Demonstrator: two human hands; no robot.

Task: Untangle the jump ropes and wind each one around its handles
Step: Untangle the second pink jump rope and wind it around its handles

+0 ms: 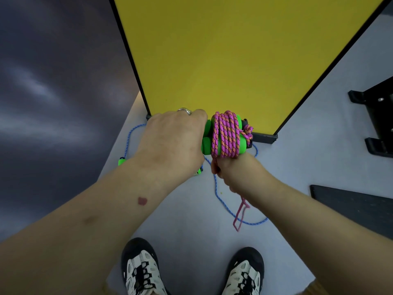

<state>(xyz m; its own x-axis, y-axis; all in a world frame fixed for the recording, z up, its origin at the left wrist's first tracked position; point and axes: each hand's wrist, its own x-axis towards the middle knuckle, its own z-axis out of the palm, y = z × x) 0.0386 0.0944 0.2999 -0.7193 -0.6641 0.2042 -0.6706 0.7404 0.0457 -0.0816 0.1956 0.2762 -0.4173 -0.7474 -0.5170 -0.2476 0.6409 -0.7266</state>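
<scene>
The person is standing over a pale floor (191, 220), holding a pair of green handles (206, 143) side by side at about waist height in front of a yellow panel (234, 60). The left hand (172, 141) is gripping the handles' near ends, fingers curled round them and mostly hidden behind the hand. The pink rope (226, 135) is lying in several close turns around both handles, with a knotted bit showing at the far end. The right hand (231, 173) is sitting just under the bundle, fingers closed on the rope's free run; a short pink loop (240, 218) is hanging below the wrist. Judged step: the last turns of winding the pink rope. The next move is likely calling for feeding the remaining loop round and tucking it under a turn. The blue rope (221, 199) is lying loose on the floor, its own green handles (121, 161) beside the left forearm, not yet wound.
</scene>
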